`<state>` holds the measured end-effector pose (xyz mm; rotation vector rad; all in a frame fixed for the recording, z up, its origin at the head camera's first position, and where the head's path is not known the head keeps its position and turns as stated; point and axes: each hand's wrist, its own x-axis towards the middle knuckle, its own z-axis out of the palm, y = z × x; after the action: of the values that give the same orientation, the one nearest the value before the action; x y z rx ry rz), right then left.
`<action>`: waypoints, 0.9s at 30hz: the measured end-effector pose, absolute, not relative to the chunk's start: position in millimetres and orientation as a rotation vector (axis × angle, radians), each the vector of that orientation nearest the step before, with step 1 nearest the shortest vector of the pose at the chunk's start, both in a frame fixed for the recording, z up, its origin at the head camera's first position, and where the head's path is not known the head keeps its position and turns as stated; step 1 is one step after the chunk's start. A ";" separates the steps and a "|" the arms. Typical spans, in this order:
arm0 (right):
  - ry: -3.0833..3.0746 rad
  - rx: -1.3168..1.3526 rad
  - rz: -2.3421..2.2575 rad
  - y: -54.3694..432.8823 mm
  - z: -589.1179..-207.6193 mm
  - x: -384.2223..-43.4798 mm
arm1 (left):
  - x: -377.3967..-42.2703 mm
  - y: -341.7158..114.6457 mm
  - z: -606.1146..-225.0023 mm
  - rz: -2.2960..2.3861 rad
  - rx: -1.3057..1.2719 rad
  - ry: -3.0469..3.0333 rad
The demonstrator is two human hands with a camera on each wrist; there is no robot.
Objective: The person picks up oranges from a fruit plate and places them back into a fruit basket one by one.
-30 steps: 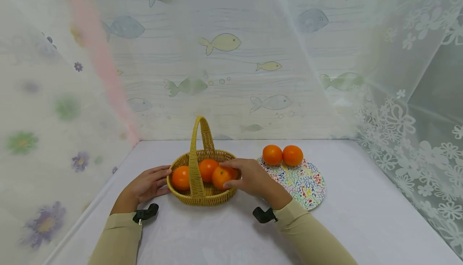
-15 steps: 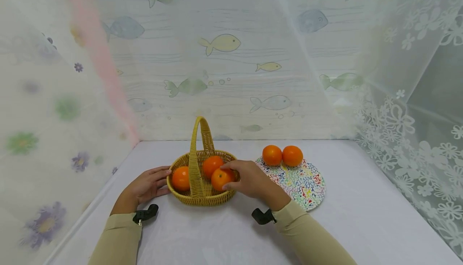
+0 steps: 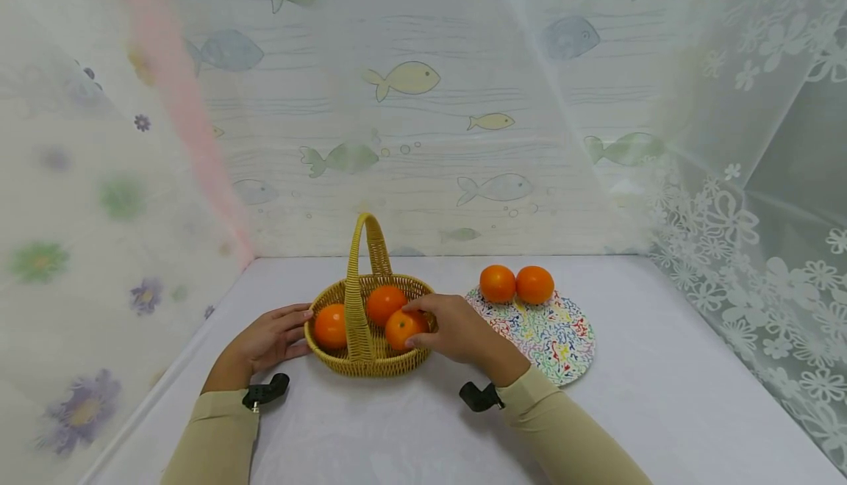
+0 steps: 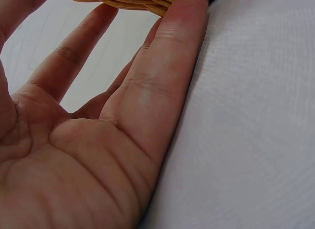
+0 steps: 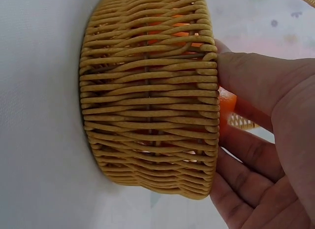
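Note:
A yellow woven basket (image 3: pixel 384 368) with a tall arched handle stands upright on the table. Inside it, one orange (image 3: pixel 329 326) lies left of the handle and another orange (image 3: pixel 386 304) sits behind on the right. At the right end my right hand (image 3: pixel 459 329) reaches over the rim and grips a third orange (image 3: pixel 404 331) between thumb and fingers, low in the basket. The right wrist view shows that orange mostly behind the weave. My left hand (image 3: pixel 265 343) rests its extended fingertips against the basket's left side; in the left wrist view a finger (image 4: pixel 152 86) touches the wicker.
Right of the basket lies a round mat (image 3: pixel 549 338) with a colourful squiggle pattern. Two more oranges, a left one (image 3: pixel 498 284) and a right one (image 3: pixel 534 285), sit together at its back edge. A fish-patterned curtain (image 3: pixel 423 139) hangs behind the white-covered table (image 3: pixel 370 433).
The gripped orange has shifted slightly left and down in the basket with my right hand. The orange behind it has moved a little. My left hand has stayed in place.

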<state>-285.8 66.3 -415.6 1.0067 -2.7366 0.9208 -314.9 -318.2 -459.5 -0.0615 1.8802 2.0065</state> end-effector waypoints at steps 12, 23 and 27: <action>-2.741 1.031 0.934 64.1 -414.5 -284.1 | -315.7 -322.8 -465.2 2.004 -0.074 1.887; -2.707 1.058 0.917 65.8 -414.3 -283.9 | -314.4 -320.1 -461.7 1.998 -0.060 1.901; -2.666 1.065 0.927 67.4 -413.9 -284.1 | -314.6 -318.6 -459.5 1.996 -0.058 1.902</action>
<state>-284.1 67.4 -413.9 1.0646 -2.6662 0.9267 -314.6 -318.6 -459.5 -0.0579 1.9023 1.9957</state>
